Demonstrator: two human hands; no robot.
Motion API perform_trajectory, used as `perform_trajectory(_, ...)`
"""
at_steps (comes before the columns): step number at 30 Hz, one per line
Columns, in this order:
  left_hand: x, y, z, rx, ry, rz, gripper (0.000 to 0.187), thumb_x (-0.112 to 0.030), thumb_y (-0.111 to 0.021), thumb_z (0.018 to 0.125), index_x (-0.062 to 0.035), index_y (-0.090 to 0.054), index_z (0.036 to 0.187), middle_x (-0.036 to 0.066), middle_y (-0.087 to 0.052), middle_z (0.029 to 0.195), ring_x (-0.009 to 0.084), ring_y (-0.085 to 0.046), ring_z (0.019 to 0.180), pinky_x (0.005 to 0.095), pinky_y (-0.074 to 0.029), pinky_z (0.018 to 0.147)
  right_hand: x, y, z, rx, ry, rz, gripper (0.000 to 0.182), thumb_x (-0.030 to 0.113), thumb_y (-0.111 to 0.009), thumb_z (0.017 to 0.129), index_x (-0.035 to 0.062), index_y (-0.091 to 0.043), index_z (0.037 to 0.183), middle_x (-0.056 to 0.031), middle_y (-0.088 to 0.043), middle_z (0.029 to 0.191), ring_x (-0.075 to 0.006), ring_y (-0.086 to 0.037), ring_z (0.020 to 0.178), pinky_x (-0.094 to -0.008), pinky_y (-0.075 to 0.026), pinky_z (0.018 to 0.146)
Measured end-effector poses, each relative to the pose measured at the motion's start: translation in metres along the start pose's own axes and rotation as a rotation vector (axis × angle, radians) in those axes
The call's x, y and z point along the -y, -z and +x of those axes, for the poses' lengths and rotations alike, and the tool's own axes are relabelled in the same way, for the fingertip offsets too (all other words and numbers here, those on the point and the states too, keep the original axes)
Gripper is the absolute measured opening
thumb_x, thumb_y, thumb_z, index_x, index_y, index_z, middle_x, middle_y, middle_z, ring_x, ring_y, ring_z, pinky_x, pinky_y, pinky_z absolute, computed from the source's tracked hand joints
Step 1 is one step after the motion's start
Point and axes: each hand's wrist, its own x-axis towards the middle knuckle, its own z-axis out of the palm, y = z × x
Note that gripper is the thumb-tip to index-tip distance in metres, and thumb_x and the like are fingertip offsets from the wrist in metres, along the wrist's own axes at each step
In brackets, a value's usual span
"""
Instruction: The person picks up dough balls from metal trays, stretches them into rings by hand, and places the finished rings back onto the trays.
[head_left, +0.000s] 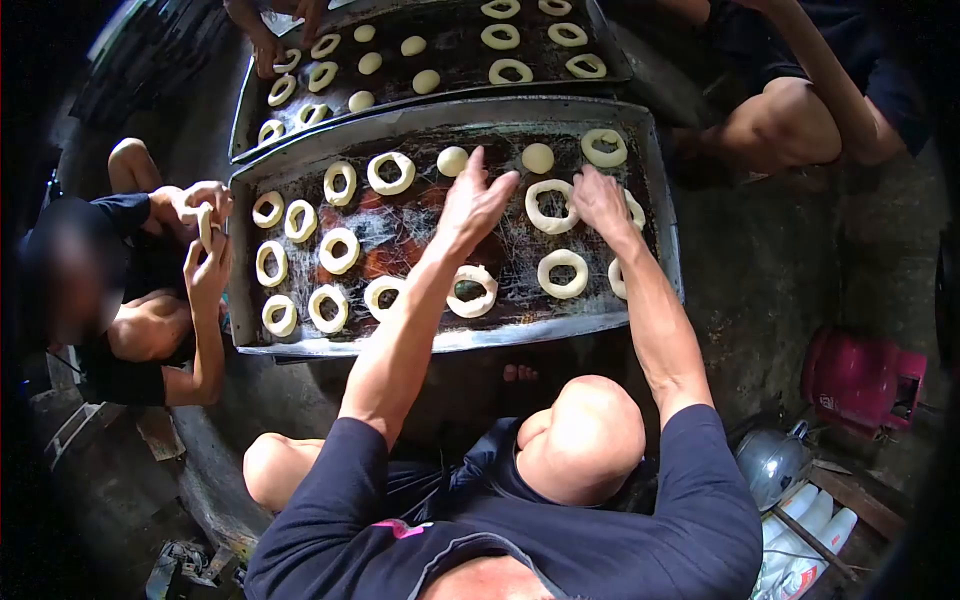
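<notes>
Pale dough rings and two dough balls lie on a dark, scratched metal tray with raised sides (455,340). My left hand (474,205) is over the tray's middle, fingers spread and nothing in them, just beside the left dough ball (451,161). At the right, my right hand (601,200) has its fingers bent and close together at the right edge of a dough ring (544,224). The other dough ball (538,157) sits between my hands, further back. My right wrist partly covers another ring (636,210).
A second tray (440,98) with rings and balls adjoins the far side; a person's hands (268,45) reach its left end. At left, a seated person holds a dough ring (206,228). Another person's knee (790,115) is at right, above a pink gas cylinder (850,380).
</notes>
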Motion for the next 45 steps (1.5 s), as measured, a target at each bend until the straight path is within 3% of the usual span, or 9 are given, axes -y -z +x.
perform_trajectory(6, 0.004, 0.032, -0.041, 0.095, 0.009, -0.370, 0.048, -0.029, -0.059, 0.090, 0.0008, -0.051, 0.126, 0.014, -0.058, 0.113, 0.0201, -0.059, 0.100, 0.0319, -0.053, 0.082, 0.033, -0.010, 0.047, -0.004, 0.071, 0.174, 0.035, 0.028, -0.050, 0.086, -0.0046, -0.059, 0.097, -0.0311, -0.061, 0.093, -0.0482, -0.058, 0.091, -0.0498, -0.045, 0.081)
perform_trajectory(13, 0.011, 0.024, -0.052, 0.102, 0.017, -0.576, 0.057, -0.034, -0.058, 0.092, 0.0011, -0.041, 0.134, 0.012, -0.057, 0.114, 0.0173, -0.059, 0.096, 0.0284, -0.053, 0.077, 0.094, -0.009, -0.030, 0.197, 0.097, 1.052, 0.043, 0.016, -0.071, 0.080, -0.0037, -0.049, 0.112, -0.0096, -0.060, 0.091, -0.0145, -0.057, 0.082, -0.0268, -0.048, 0.072)
perform_trajectory(17, 0.009, 0.025, -0.058, 0.054, -0.167, -0.633, 0.055, -0.022, -0.064, 0.089, 0.0015, -0.042, 0.134, 0.010, -0.061, 0.103, 0.0155, -0.060, 0.093, 0.0276, -0.051, 0.080, 0.106, 0.008, -0.075, 0.243, 0.078, 1.413, 0.037, 0.005, -0.065, 0.085, -0.0031, -0.046, 0.116, -0.0124, -0.062, 0.100, -0.0140, -0.061, 0.092, -0.0255, -0.051, 0.080)
perform_trajectory(26, 0.002, 0.003, -0.097, 0.078, -0.221, -0.645, 0.068, 0.000, -0.053, 0.075, 0.0002, -0.028, 0.139, 0.009, -0.050, 0.115, 0.0130, -0.051, 0.104, 0.0247, -0.042, 0.089, 0.117, 0.025, -0.080, -0.070, 0.295, 0.852, 0.032, 0.002, -0.060, 0.077, -0.0002, -0.049, 0.107, -0.0083, -0.059, 0.081, -0.0147, -0.060, 0.072, -0.0277, -0.051, 0.063)
perform_trajectory(29, -0.009, 0.036, -0.089, 0.066, -0.309, -1.187, 0.070, 0.005, -0.052, 0.074, -0.0034, -0.028, 0.138, 0.011, -0.057, 0.100, 0.0171, -0.059, 0.092, 0.0307, -0.051, 0.083, 0.113, -0.004, -0.096, -0.144, 0.525, 0.430, 0.025, 0.009, -0.063, 0.084, -0.0009, -0.050, 0.103, -0.0119, -0.063, 0.083, -0.0179, -0.061, 0.071, -0.0355, -0.051, 0.063)
perform_trajectory(35, -0.008, 0.040, -0.107, 0.566, -0.078, -0.878, 0.026, -0.021, -0.067, 0.085, -0.0043, -0.058, 0.102, 0.003, -0.059, 0.079, 0.0087, -0.056, 0.064, 0.0229, -0.046, 0.059, 0.093, 0.027, -0.096, 0.315, 0.095, 1.625, 0.018, 0.003, -0.057, 0.084, -0.0014, -0.051, 0.101, -0.0097, -0.064, 0.084, -0.0100, -0.061, 0.068, -0.0219, -0.050, 0.065)
perform_trajectory(37, -0.025, 0.048, -0.098, 0.215, -0.101, -1.242, 0.017, -0.016, -0.065, 0.086, -0.0041, -0.059, 0.097, 0.004, -0.060, 0.079, 0.0110, -0.057, 0.064, 0.0261, -0.050, 0.061, 0.094, 0.017, -0.113, 0.544, 0.086, 1.584, 0.019, 0.011, -0.060, 0.087, 0.0001, -0.053, 0.102, -0.0070, -0.062, 0.082, -0.0108, -0.061, 0.068, -0.0237, -0.050, 0.067)
perform_trajectory(42, -0.011, 0.039, -0.092, 0.661, 0.035, -0.885, 0.025, -0.024, -0.065, 0.086, -0.0044, -0.057, 0.100, -0.002, -0.055, 0.070, 0.0035, -0.050, 0.057, 0.0194, -0.039, 0.050, 0.074, 0.039, -0.101, 0.414, 0.139, 1.523, 0.013, 0.015, -0.058, 0.092, 0.0028, -0.056, 0.097, -0.0041, -0.061, 0.079, -0.0096, -0.060, 0.071, -0.0236, -0.049, 0.068)
perform_trajectory(45, -0.019, 0.044, -0.062, 0.343, -0.148, -0.981, 0.024, -0.024, -0.065, 0.088, -0.0024, -0.059, 0.096, -0.002, -0.054, 0.068, 0.0057, -0.047, 0.053, 0.0231, -0.047, 0.056, 0.066, 0.037, -0.110, 0.639, 0.073, 1.168, 0.019, 0.022, -0.060, 0.091, 0.0033, -0.057, 0.094, -0.0036, -0.061, 0.080, -0.0101, -0.060, 0.072, -0.0236, -0.049, 0.069)
